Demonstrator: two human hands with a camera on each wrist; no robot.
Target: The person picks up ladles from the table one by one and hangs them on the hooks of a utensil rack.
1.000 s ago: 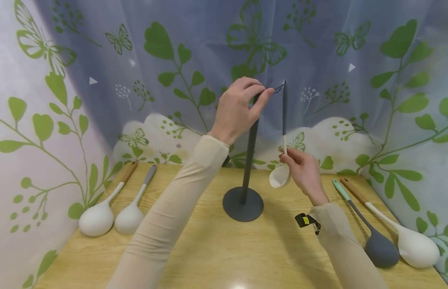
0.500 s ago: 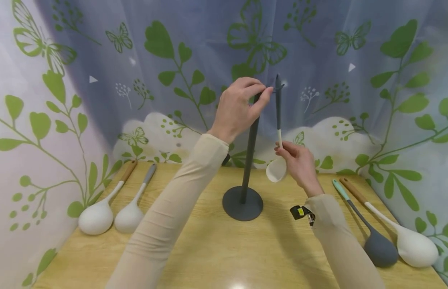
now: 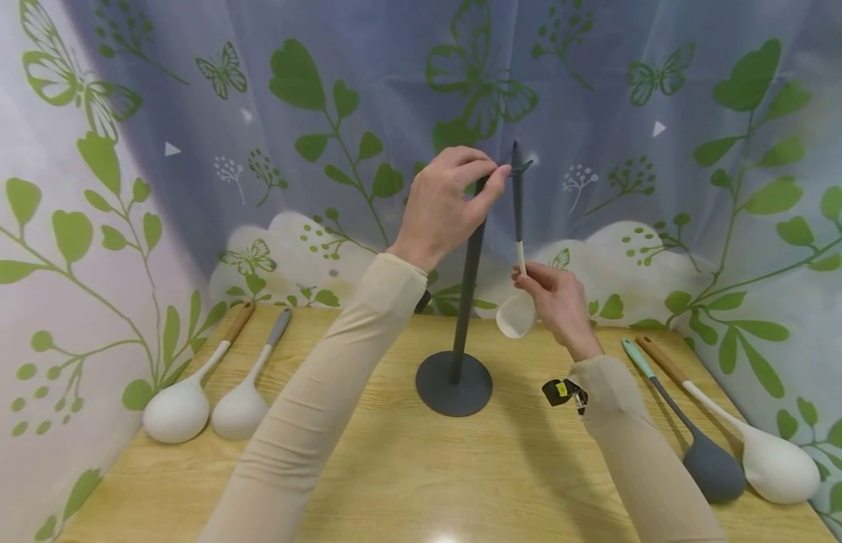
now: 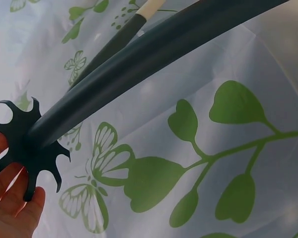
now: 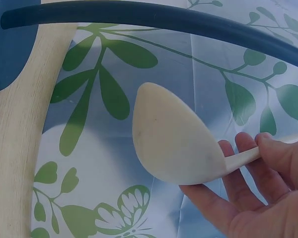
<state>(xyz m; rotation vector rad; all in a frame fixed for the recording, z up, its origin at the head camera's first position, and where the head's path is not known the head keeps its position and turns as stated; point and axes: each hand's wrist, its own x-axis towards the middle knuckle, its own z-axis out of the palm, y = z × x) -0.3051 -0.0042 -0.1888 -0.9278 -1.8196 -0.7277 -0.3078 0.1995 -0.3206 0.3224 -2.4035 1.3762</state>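
Note:
A dark grey utensil stand (image 3: pixel 466 294) rises upright from its round base. At its top, my left hand (image 3: pixel 442 204) grips the ring of hooks (image 4: pixel 21 141), fingers lying against the hooks' top side in the left wrist view. My right hand (image 3: pixel 561 303) pinches a ladle (image 3: pixel 518 207) by the white shaft just above its bowl. The ladle hangs bowl-down to the right of the pole, its dark handle end overlapping a hook at the height of my left fingertips. In the right wrist view, the white bowl (image 5: pixel 174 139) is tipped beside my fingers.
Two white ladles, one with a brown handle (image 3: pixel 240 323) and one with a grey handle (image 3: pixel 278 326), lie on the left of the wooden table (image 3: pixel 393 467). To the right lie a dark ladle (image 3: pixel 714 469) and another white ladle (image 3: pixel 779 464). A patterned curtain (image 3: pixel 366 68) stands behind.
My right hand has moved the ladle up and left, closer to the pole, so its handle end now overlaps the hook. The left hand has stayed on the stand's top.

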